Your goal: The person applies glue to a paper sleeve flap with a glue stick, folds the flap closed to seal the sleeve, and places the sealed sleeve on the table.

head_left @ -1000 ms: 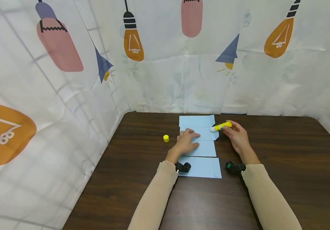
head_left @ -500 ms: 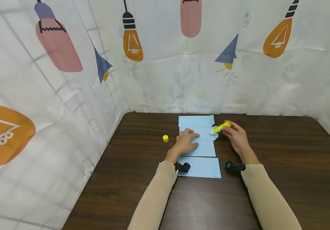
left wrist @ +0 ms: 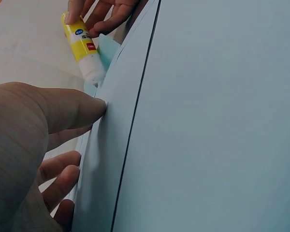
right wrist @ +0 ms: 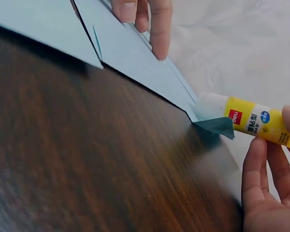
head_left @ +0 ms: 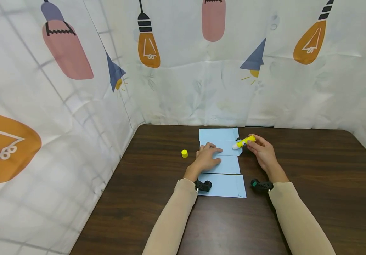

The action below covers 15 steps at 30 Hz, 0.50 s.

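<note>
Light blue envelopes lie in a column on the table; in the head view the nearest envelope (head_left: pixel 225 187) is set slightly apart from those beyond it. My left hand (head_left: pixel 206 158) rests its spread fingers on the middle envelopes. My right hand (head_left: pixel 264 152) pinches a yellow glue stick (head_left: pixel 242 142) between thumb and fingers, just past the right ends. Its white end points left and lies at an envelope's flap (right wrist: pixel 217 125), which sticks out over the table edge side in the right wrist view. The left wrist view shows the uncapped glue stick (left wrist: pixel 83 46) beyond my left thumb.
A yellow cap (head_left: pixel 184 153) stands on the dark wooden table (head_left: pixel 144 184), left of the envelopes. Behind the table and along its left side hangs a white curtain (head_left: pixel 183 88) printed with lamps and bulbs. Each wrist wears a black strap with a camera.
The glue stick's white end has shifted slightly toward the near side over the flap, tilting the stick more steeply. My left hand stays in place on the envelopes.
</note>
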### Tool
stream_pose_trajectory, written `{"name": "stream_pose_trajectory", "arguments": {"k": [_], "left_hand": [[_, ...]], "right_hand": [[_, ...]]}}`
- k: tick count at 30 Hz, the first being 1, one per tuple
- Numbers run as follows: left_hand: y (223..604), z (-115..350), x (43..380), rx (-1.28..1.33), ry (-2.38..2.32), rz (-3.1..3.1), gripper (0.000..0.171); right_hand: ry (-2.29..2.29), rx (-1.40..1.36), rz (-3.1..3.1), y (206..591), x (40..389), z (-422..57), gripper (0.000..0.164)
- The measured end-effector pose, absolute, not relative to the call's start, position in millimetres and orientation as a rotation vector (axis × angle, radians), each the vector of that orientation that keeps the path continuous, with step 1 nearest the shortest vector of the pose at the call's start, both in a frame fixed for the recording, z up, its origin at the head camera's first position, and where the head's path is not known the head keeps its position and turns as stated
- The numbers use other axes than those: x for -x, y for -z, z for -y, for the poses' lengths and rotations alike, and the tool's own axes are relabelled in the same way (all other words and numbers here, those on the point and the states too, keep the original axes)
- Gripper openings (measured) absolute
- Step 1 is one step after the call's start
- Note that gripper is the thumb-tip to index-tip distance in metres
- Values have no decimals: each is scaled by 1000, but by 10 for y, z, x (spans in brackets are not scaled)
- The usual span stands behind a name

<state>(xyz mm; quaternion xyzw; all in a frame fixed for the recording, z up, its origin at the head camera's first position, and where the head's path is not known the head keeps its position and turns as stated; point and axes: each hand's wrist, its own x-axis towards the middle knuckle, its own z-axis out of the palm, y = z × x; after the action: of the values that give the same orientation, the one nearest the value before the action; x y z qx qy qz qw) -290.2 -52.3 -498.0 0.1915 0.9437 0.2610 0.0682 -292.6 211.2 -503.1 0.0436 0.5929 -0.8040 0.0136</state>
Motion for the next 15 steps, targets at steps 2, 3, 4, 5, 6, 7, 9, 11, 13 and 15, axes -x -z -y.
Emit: {"name": "stream_pose_trajectory", "arguments": {"k": [2,3,4,5,6,7,9,11,13,15], "left_hand": [[4984,518,2904,-576,-781,-2844,42],[4987,515,2904,-577,-779,-2844,42],[4986,513,2903,-576,-778,-2846,42],[4987,511,2901,-574,-775,-2847,42],[4987,510,2900,-575,-772,-2848,42],[4987,508,2899,-575,-770,-2849,42],[4985,508,2897,-576,-767,-2850,42],[4983,511,2895,-577,-769,-2850,43],[4983,513,2896,-579,-772,-2849,43],[4986,514,2896,-581,-774,-2848,43]], "right_hand": [[2506,-135,-1854,5036,2927,-2114,66],[2506,-134,-1855,5039,2927,-2114,66],[2511,-135,-1852,5038,2926,-2112,65],[2513,-135,-1851,5039,2925,-2112,65],[2516,-135,-1849,5042,2927,-2111,64],[2513,-132,-1855,5046,2929,-2112,64],[2514,-130,-1860,5052,2932,-2111,63],[2513,-134,-1867,5058,2936,-2107,62],[2506,-143,-1878,5061,2937,-2105,62],[2502,-159,-1887,5057,2935,-2099,60]]}}
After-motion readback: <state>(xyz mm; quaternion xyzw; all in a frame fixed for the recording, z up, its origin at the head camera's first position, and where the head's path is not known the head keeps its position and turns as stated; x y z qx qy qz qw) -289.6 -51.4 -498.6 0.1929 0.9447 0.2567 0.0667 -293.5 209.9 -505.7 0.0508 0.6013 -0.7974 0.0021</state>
